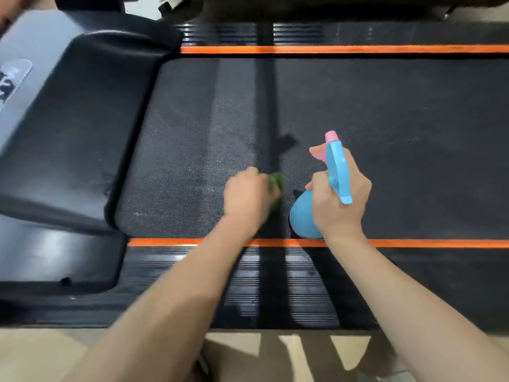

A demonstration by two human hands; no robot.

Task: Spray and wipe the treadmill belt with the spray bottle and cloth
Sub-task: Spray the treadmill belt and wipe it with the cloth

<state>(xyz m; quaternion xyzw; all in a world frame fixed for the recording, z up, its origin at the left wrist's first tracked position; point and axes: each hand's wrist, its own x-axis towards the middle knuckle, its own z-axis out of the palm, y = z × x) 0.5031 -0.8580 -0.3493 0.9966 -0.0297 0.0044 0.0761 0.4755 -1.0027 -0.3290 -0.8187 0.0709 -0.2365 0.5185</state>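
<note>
A: Belt (385, 133) condition?

B: Lying dark between orange strips; wetness is proving impossible to judge.

A: Hands?

B: Right hand (340, 199) is gripping the bottle (337, 166), nozzle aiming over the belt. Left hand (245, 197) is clutching the cloth (276, 186) against the belt.

A: Progress?

B: Wiping appears underway near the cowl (71, 128); most of the belt is awaiting attention.

Green cloth (276, 188) blurred, mostly hidden under left hand (246, 194).

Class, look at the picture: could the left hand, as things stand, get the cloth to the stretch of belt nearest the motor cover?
Probably yes. The left hand already presses the green cloth onto the belt, and nothing lies between it and the motor cover.
</note>
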